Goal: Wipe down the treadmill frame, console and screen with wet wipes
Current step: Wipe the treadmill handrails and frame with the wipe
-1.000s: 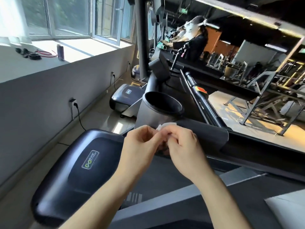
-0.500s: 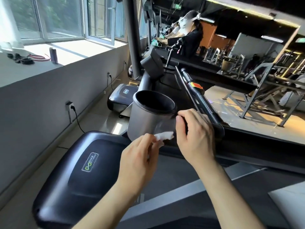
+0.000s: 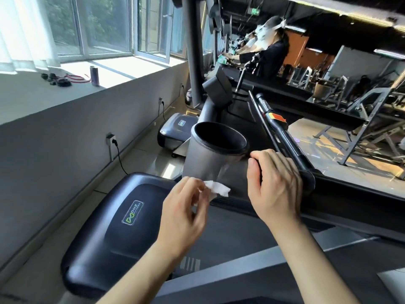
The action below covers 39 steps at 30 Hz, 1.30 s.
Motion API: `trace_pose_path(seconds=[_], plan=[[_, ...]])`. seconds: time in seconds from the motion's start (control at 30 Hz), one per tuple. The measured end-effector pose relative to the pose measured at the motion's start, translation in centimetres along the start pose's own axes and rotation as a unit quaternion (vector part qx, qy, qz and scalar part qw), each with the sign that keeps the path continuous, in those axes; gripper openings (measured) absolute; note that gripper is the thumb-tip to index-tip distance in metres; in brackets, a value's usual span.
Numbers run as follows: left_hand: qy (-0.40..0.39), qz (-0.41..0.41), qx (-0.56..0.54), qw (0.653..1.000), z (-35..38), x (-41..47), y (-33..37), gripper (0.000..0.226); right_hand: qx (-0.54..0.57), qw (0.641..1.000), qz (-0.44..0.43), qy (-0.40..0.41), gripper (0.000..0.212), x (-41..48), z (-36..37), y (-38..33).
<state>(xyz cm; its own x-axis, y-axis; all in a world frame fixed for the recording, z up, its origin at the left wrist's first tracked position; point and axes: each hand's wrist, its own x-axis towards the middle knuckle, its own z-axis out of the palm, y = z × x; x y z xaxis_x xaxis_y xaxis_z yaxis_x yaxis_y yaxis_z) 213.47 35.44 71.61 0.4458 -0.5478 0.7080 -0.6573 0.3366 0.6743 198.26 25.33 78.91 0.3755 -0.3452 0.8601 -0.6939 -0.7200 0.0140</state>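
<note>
My left hand (image 3: 186, 207) pinches a small crumpled white wet wipe (image 3: 217, 189) just below the treadmill's grey cup holder (image 3: 210, 154). My right hand (image 3: 276, 183) rests on the dark console ledge to the right of the cup holder, fingers curled over its edge, next to the black handlebar (image 3: 282, 137) with a red and yellow tag. The treadmill's black motor cover (image 3: 114, 227) with a green logo lies below my left arm. The screen is out of view.
A grey wall with sockets and plugged cables (image 3: 114, 145) runs along the left under a windowsill with a bottle (image 3: 94, 76). Another treadmill's motor cover (image 3: 175, 130) sits ahead. A mirror shows a person (image 3: 269, 51) and gym machines at the right.
My hands have parted: the left hand keeps the wipe and dropped slightly, and the right hand moved right onto the console ledge by the handlebar.
</note>
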Motion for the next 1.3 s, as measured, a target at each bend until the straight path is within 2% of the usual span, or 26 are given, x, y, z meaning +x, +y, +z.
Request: trace_pose_path(seconds=[0.07, 0.13, 0.23, 0.33, 0.4, 0.47, 0.67, 0.83, 0.93, 1.07, 1.2, 1.3], plan=[[0.005, -0.003, -0.011, 1.000, -0.2, 0.8, 0.3, 0.022, -0.003, 1.000, 0.001, 0.000, 0.035, 0.0, 0.1, 0.0], [0.045, -0.016, -0.038, 0.998, -0.6, 3.5, 1.5, 0.025, -0.010, 1.000, 0.004, -0.001, 0.036, 0.0, 0.2, -0.1], [0.086, -0.069, -0.095, 0.989, -0.4, 7.0, 0.5, 0.021, -0.019, 1.000, 0.005, 0.002, 0.038, 0.0, 0.4, 0.0], [0.068, -0.135, -0.100, 0.983, 0.1, 5.1, -1.8, 0.032, -0.028, 1.000, 0.001, 0.010, 0.038, 0.0, 0.5, -0.1], [0.050, -0.159, -0.109, 0.980, 0.1, 2.6, -2.2, 0.027, -0.037, 0.999, -0.001, 0.019, 0.037, -0.1, 0.7, -0.1], [0.034, -0.160, -0.102, 0.981, 0.0, 2.4, -2.6, 0.022, -0.044, 0.999, -0.002, 0.022, 0.035, -0.1, 0.8, -0.1], [0.013, -0.137, -0.115, 0.984, -0.2, 9.2, -2.5, 0.017, -0.054, 0.998, -0.002, 0.028, 0.034, -0.2, 1.0, -0.2], [0.028, -0.164, -0.169, 0.971, -0.8, 6.8, -1.7, 0.018, -0.050, 0.998, 0.001, 0.030, 0.035, -0.1, 1.0, -0.3], [0.046, -0.194, -0.170, 0.965, -0.7, 4.9, 0.2, 0.008, -0.056, 0.998, 0.000, 0.027, 0.036, -0.1, 1.0, -0.4], [-0.029, -0.122, -0.152, 0.980, -0.6, 5.5, 1.6, 0.043, -0.063, 0.998, 0.001, 0.031, 0.037, -0.1, 1.0, -0.4], [-0.082, -0.073, -0.203, 0.973, -0.5, 6.6, 0.0, 0.044, -0.067, 0.997, 0.006, 0.027, 0.034, -0.1, 1.0, -0.5], [-0.085, -0.097, -0.211, 0.969, -0.4, 2.6, -1.0, 0.058, -0.068, 0.997, 0.024, 0.026, 0.025, 0.1, 1.1, -1.0]])
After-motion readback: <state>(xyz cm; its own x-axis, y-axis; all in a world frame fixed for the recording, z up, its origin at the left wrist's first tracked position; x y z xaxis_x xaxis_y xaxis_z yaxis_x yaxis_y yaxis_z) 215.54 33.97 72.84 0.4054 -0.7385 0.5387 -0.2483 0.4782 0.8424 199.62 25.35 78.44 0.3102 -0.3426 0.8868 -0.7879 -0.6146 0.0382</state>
